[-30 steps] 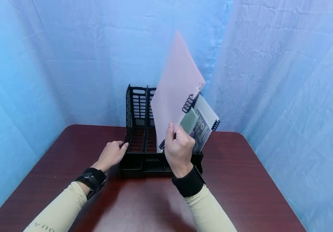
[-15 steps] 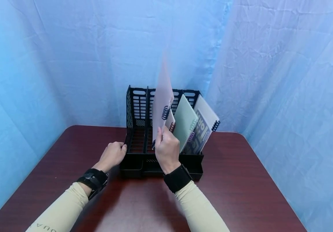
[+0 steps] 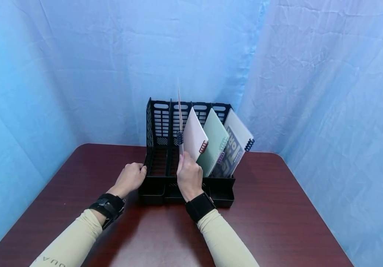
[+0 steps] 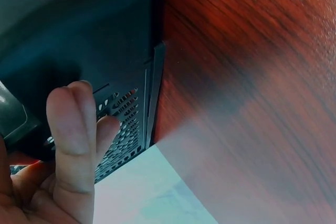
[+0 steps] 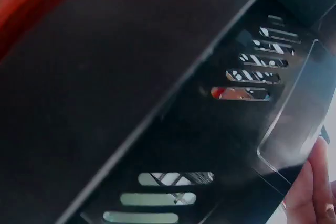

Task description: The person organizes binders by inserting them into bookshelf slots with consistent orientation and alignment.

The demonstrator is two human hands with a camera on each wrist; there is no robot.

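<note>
A black desktop file rack (image 3: 152, 181) with upright slots stands on the table. My left hand (image 3: 129, 180) grips its left side; in the left wrist view, fingers (image 4: 71, 145) lie along the outer side panel. Between thumb and fingers, my right hand (image 3: 189, 174) pinches a black-ringed notebook (image 3: 180, 137), held upright and edge-on in the second slot from the left. To its right lean a pale pink notebook (image 3: 194, 135) with red rings, a pale green notebook (image 3: 215, 139) and a grey-white notebook (image 3: 239, 129) with large printed letters. Their lower ends are partly hidden.
The reddish-brown table (image 3: 268, 207) extends around the rack. Blue curtains (image 3: 111, 74) hang behind and on both sides. Shallow trays (image 3: 221, 193) run along the rack's front, under my right wrist.
My right hand has carried the black-ringed notebook left and lower, turning it from its broad face to edge-on. Its neighbours have come into view. My left hand has barely moved.
</note>
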